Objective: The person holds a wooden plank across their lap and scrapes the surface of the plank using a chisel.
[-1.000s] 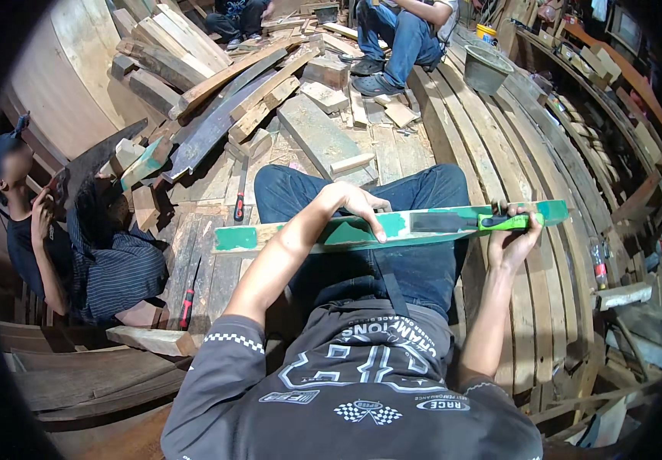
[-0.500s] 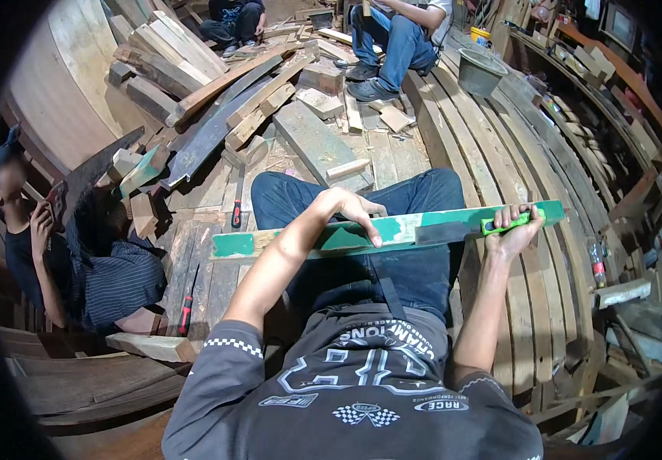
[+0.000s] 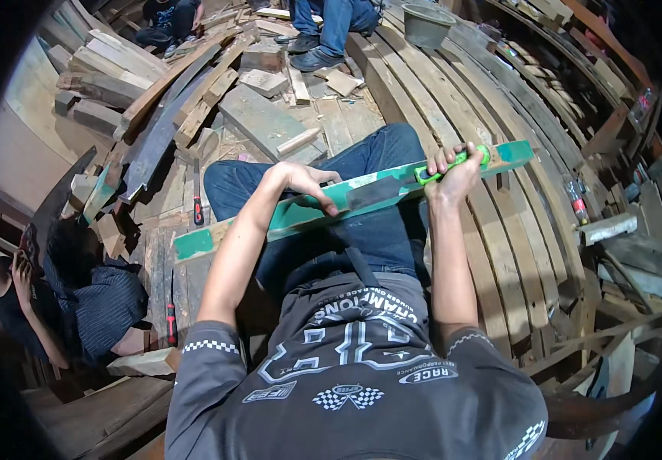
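A long green-painted wooden plank (image 3: 300,215) lies across my lap, its right end higher than its left. A flat dark blade (image 3: 377,192) with a bright green handle (image 3: 465,159) rests along the plank's top face. My right hand (image 3: 453,176) is closed around that handle, at the plank's right part. My left hand (image 3: 308,184) sits on the middle of the plank, its fingers curled over the edge and touching the blade's tip. My blue jeans show under the plank.
A person in a dark striped shirt (image 3: 93,299) sits low at my left. Two red-handled screwdrivers (image 3: 171,322) (image 3: 198,211) lie on the boards. Loose planks (image 3: 154,100) are piled ahead, near another seated person (image 3: 338,23) and a grey bucket (image 3: 427,23). Curved wooden ribs (image 3: 515,230) run along my right.
The plank has tilted, its right end rising and its left end dropping. Both hands stay on it, and the blade has shifted a little along the plank.
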`<state>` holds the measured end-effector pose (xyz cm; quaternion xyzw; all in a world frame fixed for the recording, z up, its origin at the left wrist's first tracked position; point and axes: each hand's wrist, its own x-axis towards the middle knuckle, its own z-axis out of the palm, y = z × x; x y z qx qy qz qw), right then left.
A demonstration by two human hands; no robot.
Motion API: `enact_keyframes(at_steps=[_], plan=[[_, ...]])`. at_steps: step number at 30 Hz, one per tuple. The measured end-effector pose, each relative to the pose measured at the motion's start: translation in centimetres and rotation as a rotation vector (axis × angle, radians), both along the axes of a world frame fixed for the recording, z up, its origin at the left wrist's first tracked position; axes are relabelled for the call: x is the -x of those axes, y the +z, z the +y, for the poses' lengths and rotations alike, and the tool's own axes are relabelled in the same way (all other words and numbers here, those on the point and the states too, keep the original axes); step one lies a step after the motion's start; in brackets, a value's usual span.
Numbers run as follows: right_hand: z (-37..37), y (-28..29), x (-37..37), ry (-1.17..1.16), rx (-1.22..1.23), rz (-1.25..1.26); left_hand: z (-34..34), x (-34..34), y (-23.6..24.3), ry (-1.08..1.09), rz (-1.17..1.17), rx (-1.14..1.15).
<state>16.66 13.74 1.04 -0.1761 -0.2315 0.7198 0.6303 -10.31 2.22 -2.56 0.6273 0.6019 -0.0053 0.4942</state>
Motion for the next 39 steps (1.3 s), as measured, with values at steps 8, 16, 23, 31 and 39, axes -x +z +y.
enact_keyframes(at_steps=[8, 16, 23, 31, 39], plan=[[1.0, 1.6, -1.9, -0.058, 0.015, -0.008, -0.4, -0.5, 0.6, 0.031, 0.017, -0.003], [0.9, 1.4, -1.9, -0.032, 0.001, 0.01, -1.3, 0.6, 0.2, 0.016, -0.014, -0.058], [1.7, 0.4, -2.1, 0.019, 0.0, 0.089, -8.3, 0.3, 3.8, -0.014, 0.005, -0.592], [2.0, 1.2, -2.1, 0.043, -0.057, 0.005, -19.2, -2.3, 3.1, 0.419, 0.671, -0.754], [0.9, 2.5, -1.9, -0.048, -0.066, -0.001, -24.3, 1.1, 0.1, 0.62, 0.654, -0.818]])
